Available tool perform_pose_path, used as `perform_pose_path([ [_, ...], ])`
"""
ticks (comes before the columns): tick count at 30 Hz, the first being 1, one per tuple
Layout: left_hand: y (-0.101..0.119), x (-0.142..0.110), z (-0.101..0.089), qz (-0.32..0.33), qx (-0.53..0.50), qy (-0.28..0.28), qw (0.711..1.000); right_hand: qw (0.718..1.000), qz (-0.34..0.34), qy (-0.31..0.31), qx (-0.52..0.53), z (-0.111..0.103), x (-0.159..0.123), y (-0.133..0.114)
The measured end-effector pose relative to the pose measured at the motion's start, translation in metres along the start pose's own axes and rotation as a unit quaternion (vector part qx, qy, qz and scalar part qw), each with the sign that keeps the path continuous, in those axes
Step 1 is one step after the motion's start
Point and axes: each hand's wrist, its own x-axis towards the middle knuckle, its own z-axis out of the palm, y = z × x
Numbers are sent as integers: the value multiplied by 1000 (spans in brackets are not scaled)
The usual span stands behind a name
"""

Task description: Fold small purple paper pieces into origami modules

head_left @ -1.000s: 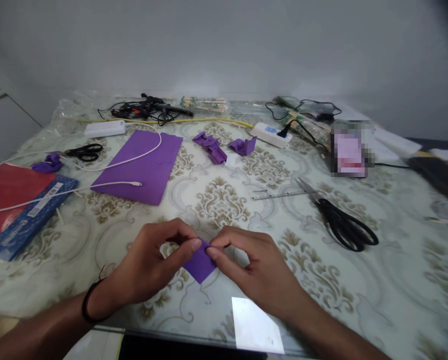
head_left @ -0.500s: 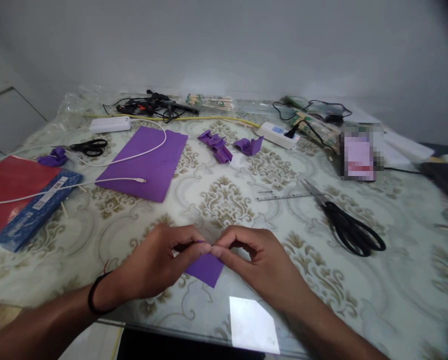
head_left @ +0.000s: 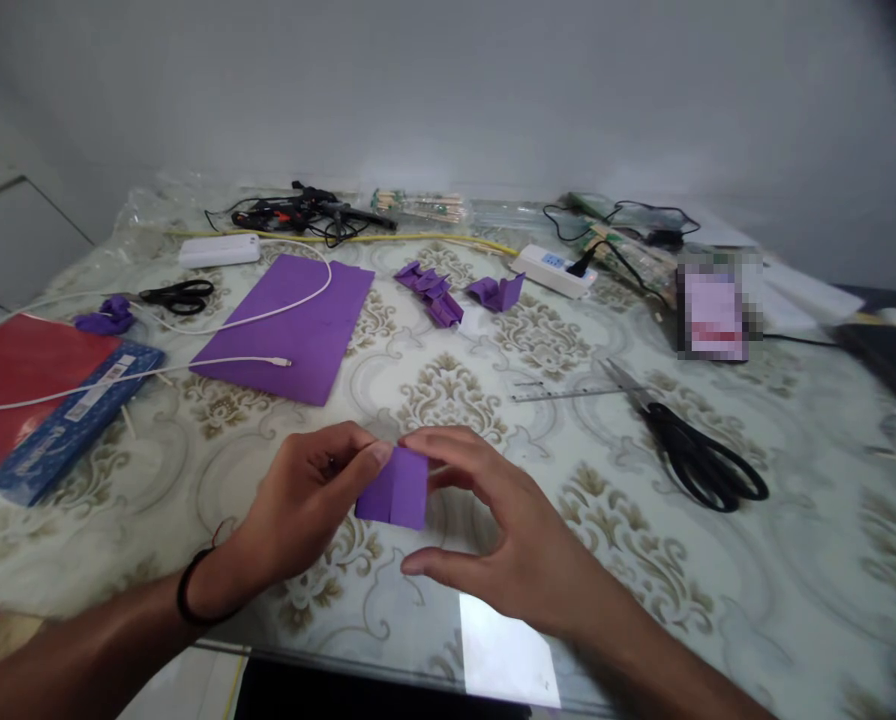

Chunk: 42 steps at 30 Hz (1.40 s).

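A small folded piece of purple paper [head_left: 395,492] with a crease down its middle is held above the table near its front edge. My left hand [head_left: 319,490] pinches its upper left part between thumb and fingers. My right hand [head_left: 497,515] is spread at the paper's right side, thumb well apart from the fingers; its fingertips are at or behind the paper's upper right edge, and I cannot tell how firmly they touch. Beyond lie folded purple paper pieces [head_left: 433,292], another folded piece [head_left: 497,292] and large purple sheets [head_left: 290,325].
Black-handled scissors [head_left: 707,460] lie at right beside a clear ruler [head_left: 568,394]. A red paper pack [head_left: 35,390] and small scissors [head_left: 178,296] are at left. A white cable [head_left: 245,359] crosses the purple sheets. A power strip [head_left: 554,270] stands at the back.
The purple paper has been turned and raised, so its creased face shows. My right hand has opened from its pinch; my left hand keeps hold.
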Motion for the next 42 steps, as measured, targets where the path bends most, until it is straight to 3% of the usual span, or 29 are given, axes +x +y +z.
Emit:
perform_pose_path([
  [3, -1, 1, 0, -5, -17, -9, 1000, 997, -49, -6, -60, -1, 2, 0],
  [7, 0, 2, 0, 3, -36, -34, 999, 994, -64, 35, -81, -4, 4, 0],
  [12, 2, -1, -1, 39, -110, -78, 990, 995, -27, 85, -49, -7, 7, 0],
  [15, 0, -3, 0, 48, -94, -103, 989, 996, 12, 82, -14, -7, 8, -3],
  [26, -9, -1, 5, 38, -20, -54, 998, 982, 144, 89, 83, 0, 6, -1],
  [34, -5, -1, 6, 41, -100, -85, 990, 986, 86, 71, 123, -8, 6, -5],
  [42, -2, 0, 5, 80, -99, -53, 990, 982, 120, 69, 130, -9, 7, -6],
])
